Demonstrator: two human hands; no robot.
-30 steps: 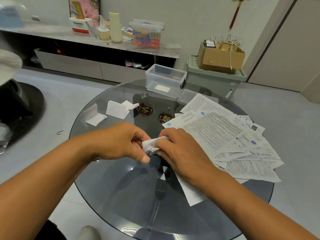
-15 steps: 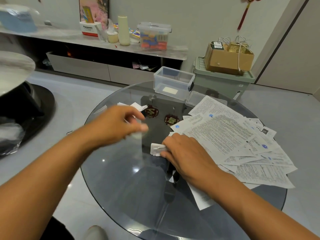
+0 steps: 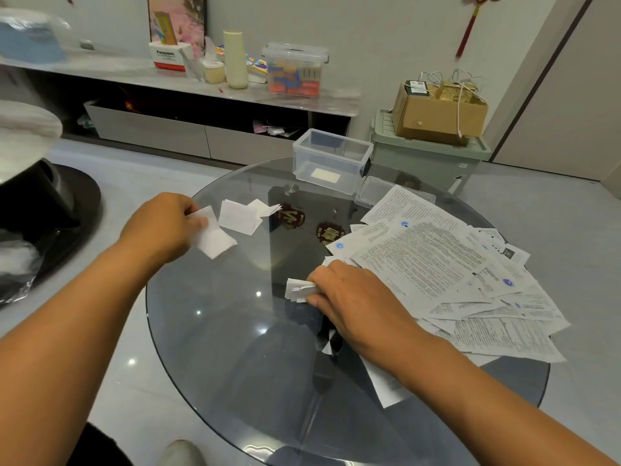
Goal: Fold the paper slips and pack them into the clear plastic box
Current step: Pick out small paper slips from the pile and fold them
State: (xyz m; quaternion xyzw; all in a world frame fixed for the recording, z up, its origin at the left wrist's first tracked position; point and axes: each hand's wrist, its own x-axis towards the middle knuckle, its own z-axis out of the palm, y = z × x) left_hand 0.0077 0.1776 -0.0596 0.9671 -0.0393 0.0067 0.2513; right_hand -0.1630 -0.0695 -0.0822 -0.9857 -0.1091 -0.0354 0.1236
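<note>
Head-camera view looked down on a round smoked-glass table (image 3: 235, 348), with both bare forearms reaching in from the near edge. Nearest, the right hand (image 3: 356, 297) lay with its fingers curled round a small folded wad of white paper slips (image 3: 297, 289), pinching it just above the glass; its wrist covered the near edge of a loose heap of printed white paper sheets (image 3: 437, 274) spread over the right half of the table, too overlapped to count. One printed sheet (image 3: 386, 385) stuck out from under that forearm toward the near rim.

Farther left, the left hand (image 3: 161, 227) pinched one folded white paper slip (image 3: 211, 235) between thumb and fingers at the table's left edge. Just beyond it lay two more folded white slips (image 3: 240, 216), touching each other. Two dark red round ornaments with gold characters (image 3: 292, 216) showed through the glass near the middle.

At the far rim stood one clear rectangular plastic box (image 3: 332, 159), open-topped, well apart from both hands, with a single pale folded slip (image 3: 325, 176) on its bottom. Its clear flat lid (image 3: 373, 193) lay just to its right, partly under the sheets.

Beyond the table stood a pale green storage bin (image 3: 430, 163) bearing a brown cardboard carton (image 3: 440, 112), and a long grey shelf (image 3: 201, 82) along the wall carrying a cream bottle (image 3: 236, 58) and a lidded clear container (image 3: 295, 70).
</note>
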